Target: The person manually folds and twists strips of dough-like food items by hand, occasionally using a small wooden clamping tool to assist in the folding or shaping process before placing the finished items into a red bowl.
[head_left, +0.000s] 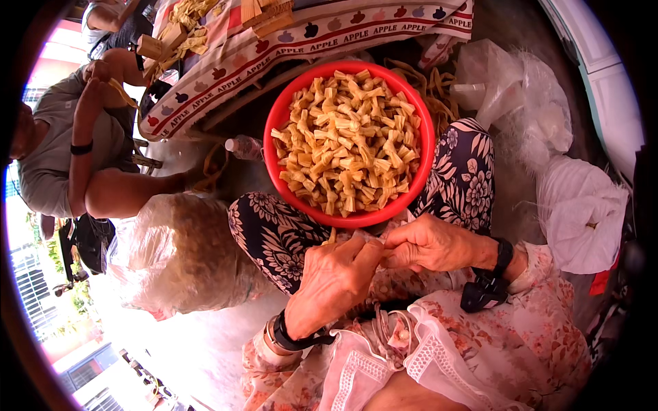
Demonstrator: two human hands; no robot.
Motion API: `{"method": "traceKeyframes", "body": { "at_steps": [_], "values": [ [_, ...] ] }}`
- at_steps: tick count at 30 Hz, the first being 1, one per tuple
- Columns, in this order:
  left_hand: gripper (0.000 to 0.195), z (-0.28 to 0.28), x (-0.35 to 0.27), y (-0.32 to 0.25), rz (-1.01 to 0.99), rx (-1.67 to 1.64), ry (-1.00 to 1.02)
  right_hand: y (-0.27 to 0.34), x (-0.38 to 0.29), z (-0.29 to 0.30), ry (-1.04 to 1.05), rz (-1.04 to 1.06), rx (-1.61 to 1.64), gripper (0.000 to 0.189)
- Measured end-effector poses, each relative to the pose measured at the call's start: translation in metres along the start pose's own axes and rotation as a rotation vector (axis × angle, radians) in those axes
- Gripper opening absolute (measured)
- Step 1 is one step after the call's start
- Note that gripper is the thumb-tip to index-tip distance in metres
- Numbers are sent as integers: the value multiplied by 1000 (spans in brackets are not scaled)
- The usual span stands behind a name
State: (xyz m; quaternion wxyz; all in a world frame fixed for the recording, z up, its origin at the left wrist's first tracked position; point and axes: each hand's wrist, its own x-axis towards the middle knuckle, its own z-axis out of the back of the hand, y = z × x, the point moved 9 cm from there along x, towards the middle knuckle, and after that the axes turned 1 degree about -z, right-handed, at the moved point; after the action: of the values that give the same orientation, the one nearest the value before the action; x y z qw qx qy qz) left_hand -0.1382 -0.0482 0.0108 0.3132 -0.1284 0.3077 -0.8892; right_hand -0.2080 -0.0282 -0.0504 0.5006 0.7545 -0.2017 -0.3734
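Note:
A round red plastic basin [427, 149] sits before me between my knees, heaped with knotted yellow-tan strips [354, 138] with short trimmed ends. Just below its near rim my two hands meet over my lap. My left hand [339, 272], fingers bent, grips a yellowish strip [331, 236], whose tip shows beyond its fingers. Close against it, my right hand [432, 241] pinches with thumb and forefinger at the same spot. Most of the strip is hidden by the fingers, so its form there cannot be told.
A cloth-covered table [288, 43] holds wooden blocks [267, 15] and yellow strips. A plastic bottle [244, 147] lies left of the basin, near a full plastic bag [180, 257]. A seated person [92, 144] holds a strip at left. White bags [581, 216] stand at right.

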Motion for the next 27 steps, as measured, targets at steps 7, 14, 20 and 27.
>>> {"method": "traceKeyframes", "body": {
  "at_steps": [7,14,20,27],
  "values": [
    [16,-7,-7,26,146,-628,-1,-5,-12,-1,1,-151,457,18],
    [24,-17,-30,57,542,-1166,-210,13,-26,32,-157,28,902,23],
    [20,-27,-30,69,671,-1164,-359,6,-14,59,-305,206,947,23],
    [7,-45,-12,64,634,-1327,-413,47,-1,19,-741,683,-653,20]
  ]
}}
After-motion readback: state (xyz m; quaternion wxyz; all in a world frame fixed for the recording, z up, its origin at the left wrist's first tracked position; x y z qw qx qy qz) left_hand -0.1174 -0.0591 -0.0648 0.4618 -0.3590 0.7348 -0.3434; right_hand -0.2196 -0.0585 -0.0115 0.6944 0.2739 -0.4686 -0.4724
